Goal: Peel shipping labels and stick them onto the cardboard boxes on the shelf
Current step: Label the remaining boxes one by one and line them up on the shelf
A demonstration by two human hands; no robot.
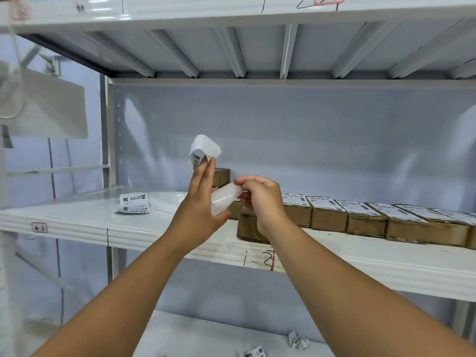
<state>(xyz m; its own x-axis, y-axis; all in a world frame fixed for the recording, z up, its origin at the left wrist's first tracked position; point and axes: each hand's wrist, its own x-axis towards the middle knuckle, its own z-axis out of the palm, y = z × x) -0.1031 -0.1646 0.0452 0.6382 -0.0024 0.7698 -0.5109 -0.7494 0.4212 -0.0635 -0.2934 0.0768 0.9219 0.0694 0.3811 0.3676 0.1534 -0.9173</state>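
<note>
Left hand [203, 199], fingers straight, carries curled white printed label [203, 152] on fingertips; right hand [262, 199] pinches translucent backing strip [223, 199]. Already labelled: row of brown cardboard boxes [365, 222]. Small brown rear box [222, 176] looks bare, likely next.

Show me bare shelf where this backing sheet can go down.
Bare: the shelf between the left post and the label stack, and the front strip before the cardboard boxes. Crowded: the box row rightward. Your right hand pinches the backing sheet.
</note>
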